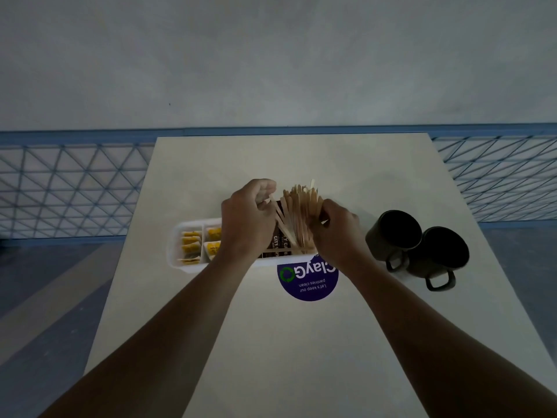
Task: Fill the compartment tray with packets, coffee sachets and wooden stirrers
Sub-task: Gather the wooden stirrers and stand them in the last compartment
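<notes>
A white compartment tray (pixel 176 247) lies across the middle of the table. Its two left compartments hold yellow packets (pixel 190 242). Dark brown coffee sachets (pixel 275 241) stand in a compartment further right, partly hidden by my left hand. A fanned bundle of wooden stirrers (pixel 301 211) stands upright at the tray's right end. My right hand (pixel 336 229) grips the bundle from the right. My left hand (pixel 248 220) is curled over the tray and pinches one or two stirrers at the bundle's left side.
Two dark mugs (pixel 393 233) (pixel 438 254) stand to the right of the tray, handles toward me. A round purple sticker (pixel 307 285) lies on the pale table (pixel 271 342) just in front of the tray. A blue mesh railing (pixel 75 188) runs behind the table.
</notes>
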